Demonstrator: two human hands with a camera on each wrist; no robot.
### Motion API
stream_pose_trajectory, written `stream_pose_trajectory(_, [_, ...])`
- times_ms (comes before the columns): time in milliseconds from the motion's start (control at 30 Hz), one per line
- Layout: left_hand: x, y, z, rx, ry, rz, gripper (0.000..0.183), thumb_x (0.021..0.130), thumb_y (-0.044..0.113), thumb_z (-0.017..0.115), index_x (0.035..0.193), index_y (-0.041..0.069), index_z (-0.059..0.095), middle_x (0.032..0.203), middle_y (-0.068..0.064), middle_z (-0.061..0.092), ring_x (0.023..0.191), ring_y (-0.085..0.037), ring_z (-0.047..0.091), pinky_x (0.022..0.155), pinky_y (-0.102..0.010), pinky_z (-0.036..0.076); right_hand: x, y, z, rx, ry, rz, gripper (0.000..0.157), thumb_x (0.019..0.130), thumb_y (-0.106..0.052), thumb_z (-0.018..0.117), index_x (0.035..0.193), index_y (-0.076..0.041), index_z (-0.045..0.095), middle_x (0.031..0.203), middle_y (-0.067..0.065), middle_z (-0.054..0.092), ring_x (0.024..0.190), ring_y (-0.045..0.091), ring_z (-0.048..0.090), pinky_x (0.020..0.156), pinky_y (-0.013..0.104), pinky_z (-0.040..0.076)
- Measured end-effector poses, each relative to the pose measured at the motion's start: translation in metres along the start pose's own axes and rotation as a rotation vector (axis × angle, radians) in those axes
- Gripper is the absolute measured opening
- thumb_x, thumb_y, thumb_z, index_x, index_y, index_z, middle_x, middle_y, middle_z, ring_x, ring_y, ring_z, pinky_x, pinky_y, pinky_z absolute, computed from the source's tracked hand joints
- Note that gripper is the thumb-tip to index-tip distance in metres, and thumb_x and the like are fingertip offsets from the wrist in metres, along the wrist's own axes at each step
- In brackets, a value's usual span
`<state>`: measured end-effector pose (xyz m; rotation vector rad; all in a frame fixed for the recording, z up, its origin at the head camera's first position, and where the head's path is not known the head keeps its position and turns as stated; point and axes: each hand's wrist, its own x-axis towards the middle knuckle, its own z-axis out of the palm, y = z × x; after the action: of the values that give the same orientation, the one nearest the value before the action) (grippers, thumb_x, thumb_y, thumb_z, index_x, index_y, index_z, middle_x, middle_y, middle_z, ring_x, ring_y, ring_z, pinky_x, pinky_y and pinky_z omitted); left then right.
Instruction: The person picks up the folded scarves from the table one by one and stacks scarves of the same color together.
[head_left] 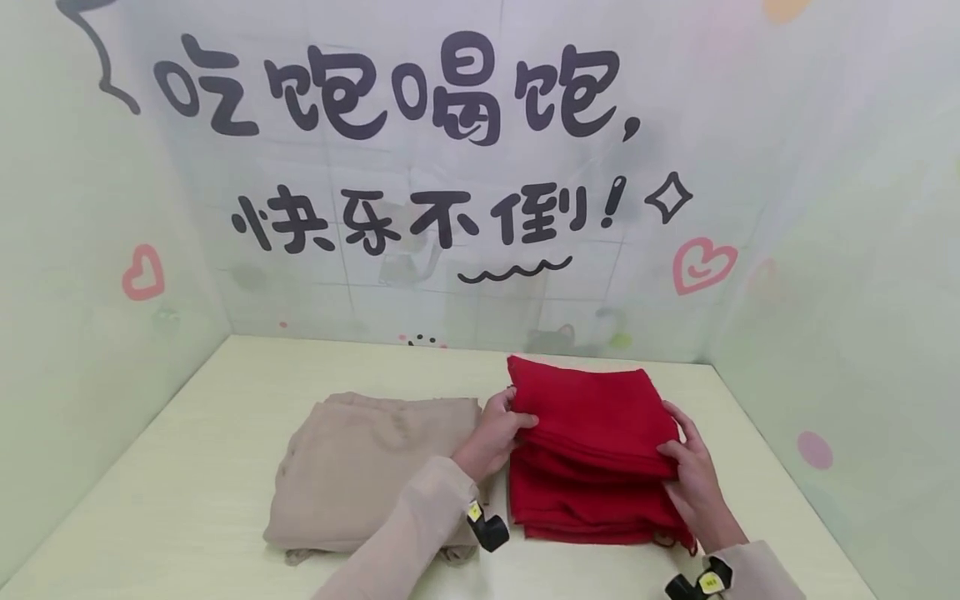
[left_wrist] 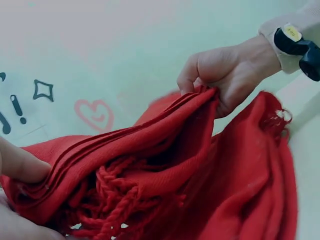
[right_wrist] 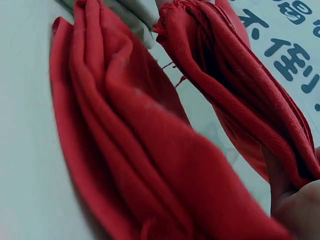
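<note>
A red scarf [head_left: 592,408] with braided fringe [left_wrist: 120,190] is folded in layers. Its upper part is raised off the table, while the lower folds [head_left: 592,508] hang or lie beneath. My left hand [head_left: 491,433] pinches the raised part at its left edge, thumb on top. At the opposite edge my right hand [head_left: 693,467] grips it, thumb also over the top; the left wrist view shows these fingers around the stacked layers. Left of the scarf lies a folded beige cloth [head_left: 367,467], partly behind my left forearm.
The pale table [head_left: 187,467] is bounded by a printed back wall [head_left: 420,308] and side walls. Black wrist cameras [head_left: 491,529] sit on both sleeves. The beige cloth stands close beside my left hand.
</note>
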<state>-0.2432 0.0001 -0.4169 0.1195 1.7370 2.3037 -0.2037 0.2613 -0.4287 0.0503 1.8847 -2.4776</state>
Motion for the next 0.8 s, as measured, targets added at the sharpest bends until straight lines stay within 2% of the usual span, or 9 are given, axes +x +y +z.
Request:
stream_pose_trajectory(133, [-0.005,-0.008,0.008,-0.021,-0.043,-0.023,0.057,0.082,-0.010,0.050,0.137,-0.006,0.037,0.129,-0.019,0.047,0.111,-0.027,0.049,0.089,-0.039,0.044,-0.007,0.004,-0.013,-0.028,-0.020,-0.023,0.063,0.094,0.003,0.031,0.148,-0.030,0.026,0.133,-0.011,0.029,0.115,0.006,0.039,0.088,0.018,0.044])
stream_pose_trajectory(300, [-0.011,-0.020,0.013,-0.031,-0.059,-0.047,0.053,0.080,-0.011,0.051,0.132,-0.004,0.043,0.124,-0.016,0.051,0.109,-0.025,0.050,0.087,-0.036,0.043,-0.014,0.013,-0.026,-0.045,0.001,-0.001,0.063,0.094,0.004,0.032,0.146,-0.032,0.030,0.132,-0.011,0.030,0.110,0.000,0.045,0.087,0.017,0.045])
stream_pose_trajectory(433, [-0.013,-0.032,0.014,-0.044,-0.058,-0.075,0.055,0.079,-0.011,0.052,0.133,-0.003,0.043,0.123,-0.014,0.052,0.109,-0.025,0.051,0.089,-0.036,0.044,-0.018,0.016,-0.031,-0.107,0.068,0.108,0.064,0.094,0.001,0.032,0.146,-0.037,0.027,0.134,-0.012,0.028,0.112,0.004,0.042,0.087,0.019,0.045])
stream_pose_trajectory(567, [-0.016,-0.040,0.013,-0.040,-0.048,-0.108,0.055,0.078,-0.008,0.053,0.132,-0.002,0.042,0.121,-0.013,0.054,0.107,-0.023,0.053,0.090,-0.035,0.045,-0.022,0.020,-0.036,-0.197,0.111,0.209,0.064,0.094,-0.003,0.033,0.146,-0.039,0.027,0.141,-0.005,0.025,0.111,0.007,0.041,0.086,0.021,0.046])
stream_pose_trajectory(667, [-0.018,-0.044,0.013,-0.021,-0.043,-0.122,0.053,0.078,-0.005,0.052,0.130,-0.001,0.043,0.117,-0.011,0.055,0.105,-0.021,0.054,0.089,-0.033,0.045,-0.021,0.023,-0.040,-0.249,0.116,0.225,0.061,0.093,-0.004,0.035,0.145,-0.035,0.030,0.141,0.000,0.027,0.106,0.003,0.046,0.086,0.020,0.046])
stream_pose_trajectory(800, [-0.022,-0.045,0.014,0.031,-0.026,-0.151,0.052,0.078,0.000,0.052,0.128,-0.001,0.040,0.115,-0.012,0.055,0.103,-0.022,0.055,0.086,-0.033,0.047,-0.018,0.020,-0.041,-0.363,0.104,0.240,0.059,0.092,-0.004,0.038,0.147,-0.021,0.028,0.139,0.006,0.033,0.099,0.003,0.050,0.082,0.021,0.048])
